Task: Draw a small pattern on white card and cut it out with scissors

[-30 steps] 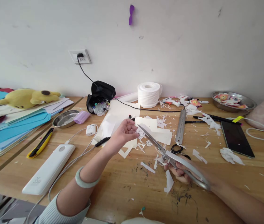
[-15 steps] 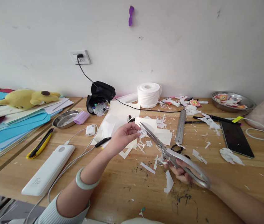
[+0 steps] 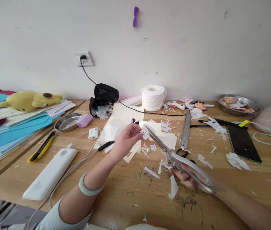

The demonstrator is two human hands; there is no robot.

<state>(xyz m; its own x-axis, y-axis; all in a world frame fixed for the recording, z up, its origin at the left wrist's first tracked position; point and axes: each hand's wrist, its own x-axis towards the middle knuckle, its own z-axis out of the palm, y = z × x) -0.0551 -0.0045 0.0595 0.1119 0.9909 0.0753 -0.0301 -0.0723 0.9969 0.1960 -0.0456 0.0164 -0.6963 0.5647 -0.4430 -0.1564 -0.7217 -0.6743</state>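
My left hand (image 3: 129, 138) pinches a small paper piece (image 3: 145, 134) printed with a black flower-like line pattern. Silver scissors (image 3: 171, 155) are gripped in my right hand (image 3: 185, 174), its fingers around the handles. Their blade tips lie against or just beside the paper piece; I cannot tell whether they touch it. Below the blades a second patterned cutout (image 3: 153, 147) rests on the wooden table (image 3: 130, 191). White paper scraps (image 3: 151, 172) are scattered around both hands.
A steel ruler (image 3: 185, 132), a white roll (image 3: 152, 99) and a black pen pouch (image 3: 104, 99) stand beyond my hands. On the left are a power bank (image 3: 50, 174) and a yellow cutter (image 3: 41, 147); on the right, a dark tablet (image 3: 243, 143) and a metal bowl (image 3: 255, 110).
The paper piece in my left hand has turned slightly, so more of its patterned face shows. The scissors and my right hand are almost where they were.
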